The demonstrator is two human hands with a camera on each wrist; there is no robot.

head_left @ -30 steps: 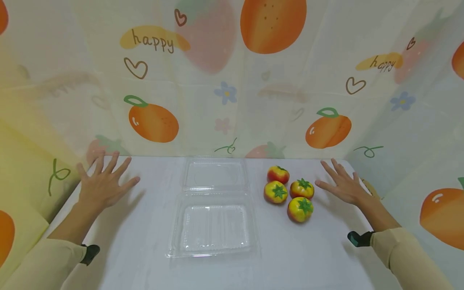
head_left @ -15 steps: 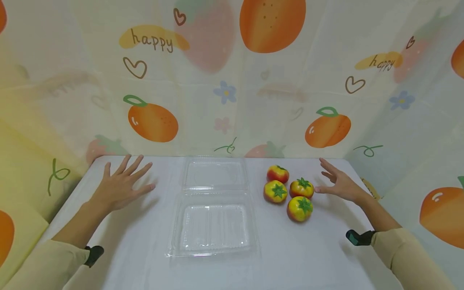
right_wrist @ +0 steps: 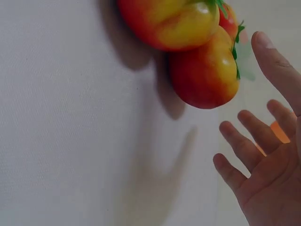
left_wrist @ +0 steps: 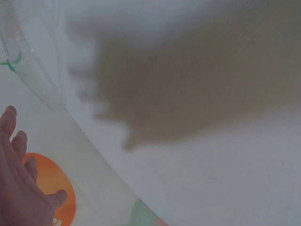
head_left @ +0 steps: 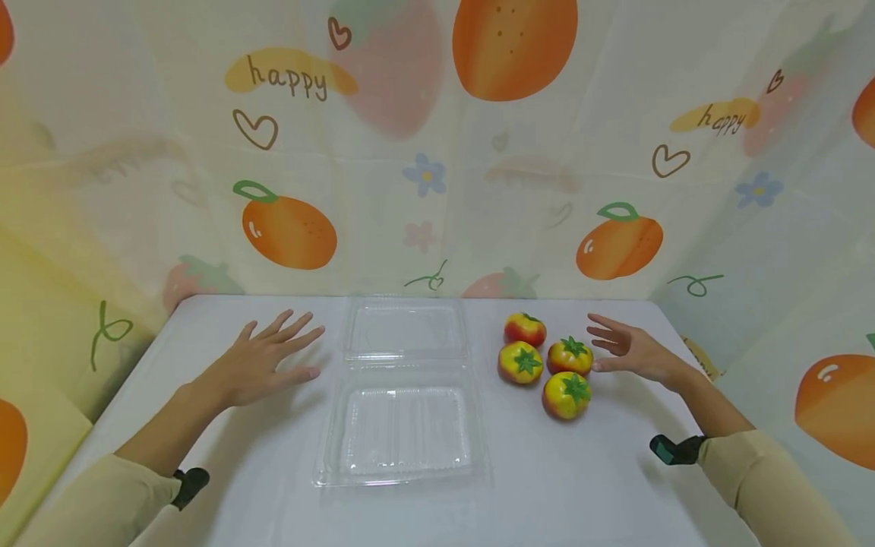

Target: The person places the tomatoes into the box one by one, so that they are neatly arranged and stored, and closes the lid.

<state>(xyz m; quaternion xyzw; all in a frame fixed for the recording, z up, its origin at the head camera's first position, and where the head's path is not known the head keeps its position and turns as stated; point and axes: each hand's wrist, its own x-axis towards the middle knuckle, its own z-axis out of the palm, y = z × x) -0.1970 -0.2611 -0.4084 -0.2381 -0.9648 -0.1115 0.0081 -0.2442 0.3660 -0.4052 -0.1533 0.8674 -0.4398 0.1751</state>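
In the head view my left hand (head_left: pixel 256 370), fingers spread, hovers over the table left of a hinged clear plastic clamshell box (head_left: pixel 476 433). It holds nothing; in the left wrist view the hand (left_wrist: pixel 23 188) shows above its own shadow, near the edge of the clear box (left_wrist: pixel 40 75). Several red-and-yellow tomatoes with green star-shaped tops cluster right of the box. My right hand (head_left: pixel 639 353) is just right of the rightmost tomato (head_left: pixel 570 357), thumb and fingers apart. In the right wrist view the right hand (right_wrist: pixel 270 174) is empty, close beside a tomato (right_wrist: pixel 202 75).
The clamshell lies opened out, its lid (head_left: pixel 406 330) folded back towards the far edge of the white table (head_left: pixel 273 494). Behind stands a curtain (head_left: pixel 383 213) printed with fruit. A brownish object (head_left: pixel 700 355) shows past the table's right edge.
My left hand has moved right and nearer, towards the box. The right hand has come slightly left to the tomatoes, its fingers bending a little. Box and tomatoes have stayed put.
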